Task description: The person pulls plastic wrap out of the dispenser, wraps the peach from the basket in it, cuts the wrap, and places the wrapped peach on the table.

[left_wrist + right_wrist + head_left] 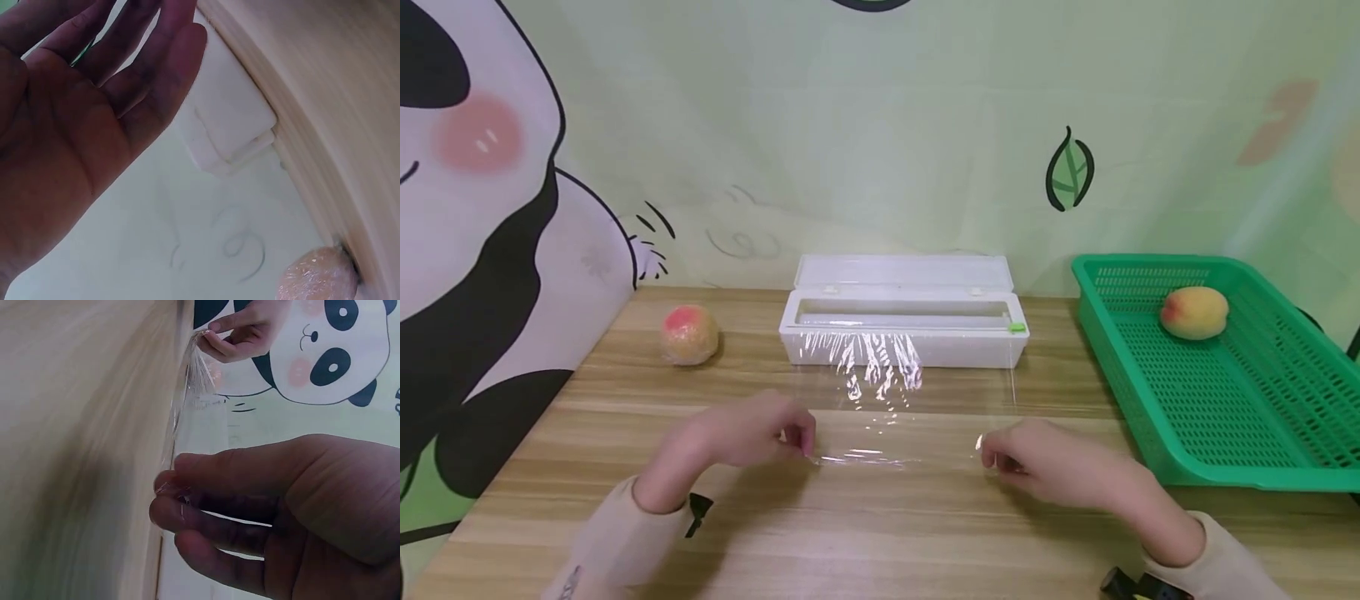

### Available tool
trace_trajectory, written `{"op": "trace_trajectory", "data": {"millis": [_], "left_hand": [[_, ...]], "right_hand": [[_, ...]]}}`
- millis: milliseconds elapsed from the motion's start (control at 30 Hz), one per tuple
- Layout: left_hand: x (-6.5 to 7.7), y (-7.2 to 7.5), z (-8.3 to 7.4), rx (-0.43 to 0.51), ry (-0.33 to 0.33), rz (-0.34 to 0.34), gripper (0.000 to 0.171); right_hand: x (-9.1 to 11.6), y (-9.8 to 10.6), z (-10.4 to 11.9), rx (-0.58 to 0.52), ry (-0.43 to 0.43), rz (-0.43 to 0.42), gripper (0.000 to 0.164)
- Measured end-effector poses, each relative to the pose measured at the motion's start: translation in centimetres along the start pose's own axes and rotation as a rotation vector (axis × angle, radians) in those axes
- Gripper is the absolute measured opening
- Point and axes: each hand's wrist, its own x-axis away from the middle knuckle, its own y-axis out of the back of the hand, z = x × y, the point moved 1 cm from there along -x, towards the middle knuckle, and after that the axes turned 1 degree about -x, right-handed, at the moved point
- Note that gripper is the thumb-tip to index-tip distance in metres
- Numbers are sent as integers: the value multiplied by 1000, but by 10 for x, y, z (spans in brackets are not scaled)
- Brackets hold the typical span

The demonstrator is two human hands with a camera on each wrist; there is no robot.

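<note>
While the left hand [756, 429] and right hand [1048, 460], apart, pinch its near corners, seemingly for tautness, clear film [887, 412] stretches to a white box [902, 294] at twelve o'clock. Wrapped fruit [690, 337] sits at ten; a green basket [1116, 372] at two holds a peach [1195, 313].

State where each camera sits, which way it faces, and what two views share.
Head: on the head, facing forward and down at the film and box; left hand, right hand, sleeves show.
Left wrist: on that wrist, facing the box and wrapped fruit; only the left hand shows.
Right wrist: on that wrist, facing along the film; both hands show.
Head and right wrist share the film.
</note>
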Motion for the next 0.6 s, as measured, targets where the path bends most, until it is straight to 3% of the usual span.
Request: {"op": "trace_trajectory", "data": {"millis": [167,467,600], "left_hand": [[-3,-3,0,-14,13,17,17],[-4,-7,0,15,40,80,11],[-4,-7,-1,-16,71,98,9]], "right_hand": [[-2,-7,-1,7,-9,24,24],[-3,-15,0,81,-29,-19,24],[-2,-15,0,45,-55,1,25]]}}
